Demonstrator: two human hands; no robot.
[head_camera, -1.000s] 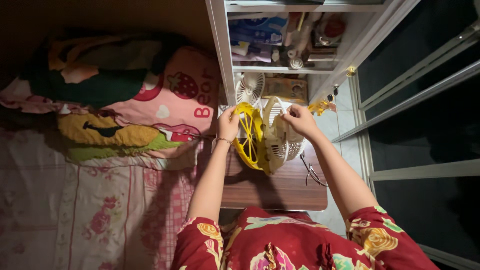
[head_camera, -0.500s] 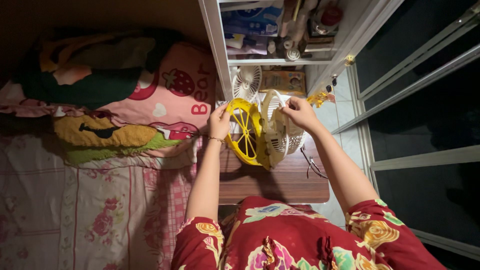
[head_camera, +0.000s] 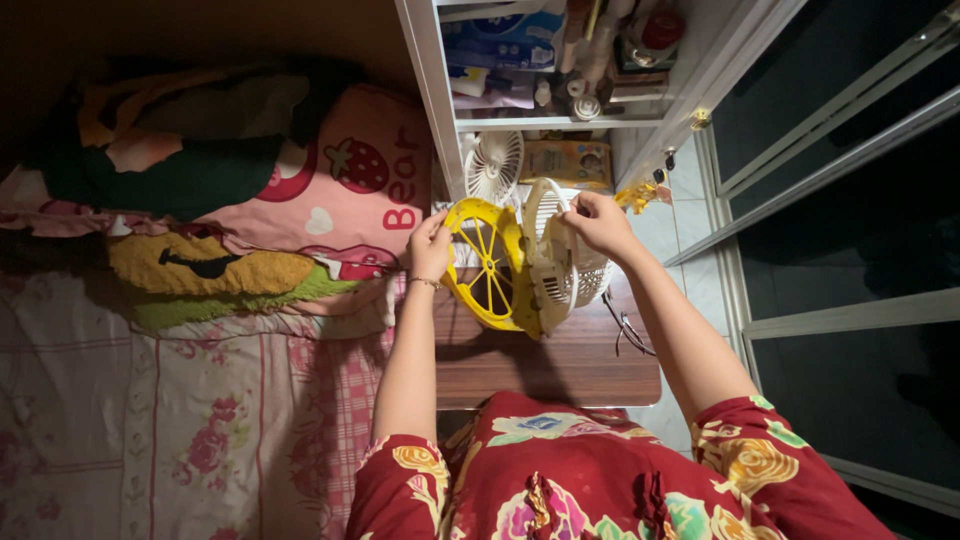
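- Wooden table (head_camera: 560, 365): dark brown top, right in front of the person's red floral clothing; a pair of glasses (head_camera: 625, 335) lies near its right edge.
- Small fan (head_camera: 545, 265): stands on the far part of the table, between the two hands. White body and rear cage; the yellow front grille (head_camera: 485, 265) is swung open to the left, joined to the body along its lower edge.
- Left hand (head_camera: 430, 248): fingers closed on the outer rim of the yellow front grille, holding it away from the body.
- Right hand (head_camera: 598, 222): fingers pinched on the top rim of the white cage; what exactly they press there is too small to tell.
- Handling, as a judgement: thin moulded plastic, light, fairly stiff at the rim but with slender spokes that would bend or snap. Best held by the rims, as now, not by the spokes; the base may skid on the smooth wood.
- Second white fan (head_camera: 495, 165): beyond, low in the white shelf unit (head_camera: 430, 110).
- Shelf above: assorted bottles and packets, crowded.
- Bed (head_camera: 150, 400): to the left, pink floral sheet and pillows.
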